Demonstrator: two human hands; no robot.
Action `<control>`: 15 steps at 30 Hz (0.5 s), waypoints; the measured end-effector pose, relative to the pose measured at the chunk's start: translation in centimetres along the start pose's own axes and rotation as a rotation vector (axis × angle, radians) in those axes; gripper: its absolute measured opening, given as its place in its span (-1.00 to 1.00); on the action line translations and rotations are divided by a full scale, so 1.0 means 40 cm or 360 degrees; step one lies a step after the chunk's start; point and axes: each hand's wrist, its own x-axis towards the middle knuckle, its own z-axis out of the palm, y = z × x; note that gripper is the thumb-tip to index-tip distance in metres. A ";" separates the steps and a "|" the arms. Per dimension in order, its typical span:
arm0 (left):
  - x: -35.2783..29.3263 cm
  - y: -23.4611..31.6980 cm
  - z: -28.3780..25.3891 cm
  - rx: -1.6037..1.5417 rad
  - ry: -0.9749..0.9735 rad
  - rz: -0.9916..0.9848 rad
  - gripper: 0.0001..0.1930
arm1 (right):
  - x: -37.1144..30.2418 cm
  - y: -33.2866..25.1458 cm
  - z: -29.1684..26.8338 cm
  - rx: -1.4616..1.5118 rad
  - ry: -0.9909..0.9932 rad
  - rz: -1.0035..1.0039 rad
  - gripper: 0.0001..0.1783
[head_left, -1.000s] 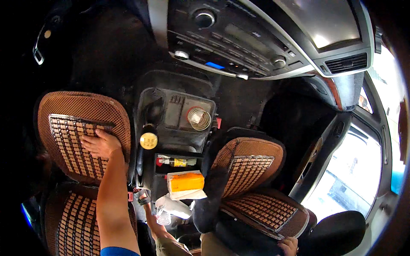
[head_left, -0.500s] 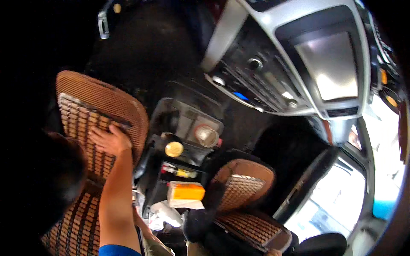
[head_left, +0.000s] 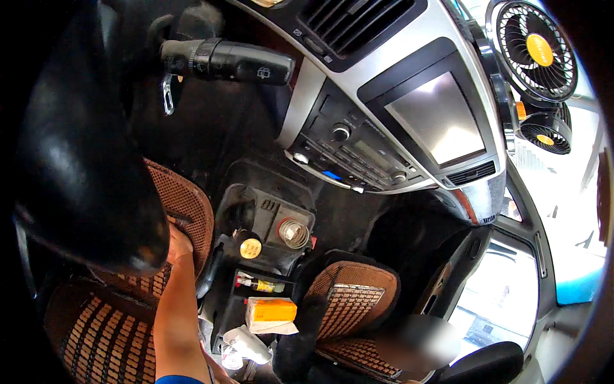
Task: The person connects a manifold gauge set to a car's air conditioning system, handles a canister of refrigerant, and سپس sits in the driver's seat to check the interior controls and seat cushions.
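My left hand (head_left: 180,244) reaches to the driver's seat cover (head_left: 194,214), a brown mesh cushion with wooden bead rows. The black steering wheel (head_left: 96,192) hides its fingers; only the wrist and part of the back of the hand show. The bare forearm rises from the lower edge, with a blue sleeve at the bottom. Beside the arm is the centre console, with a round yellow-topped item (head_left: 251,248) and a clear ribbed cup (head_left: 293,234). My right hand is out of view.
A black stalk (head_left: 227,61) juts from behind the wheel. Dashboard with a screen (head_left: 438,118) fills the upper right, near small black fans (head_left: 536,51). An orange-and-white tissue pack (head_left: 272,312) lies on the console. The passenger seat (head_left: 352,297) has a similar beaded cover.
My view has shifted, bringing the steering wheel and stalk into sight. My left hand lay flat with fingers spread on the beads; now the wheel covers its fingers.
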 end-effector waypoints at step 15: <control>0.002 0.000 -0.013 0.0464 -0.0035 -0.0067 -0.30 | 0.014 -0.044 -0.025 0.0021 0.0150 0.0028 -0.51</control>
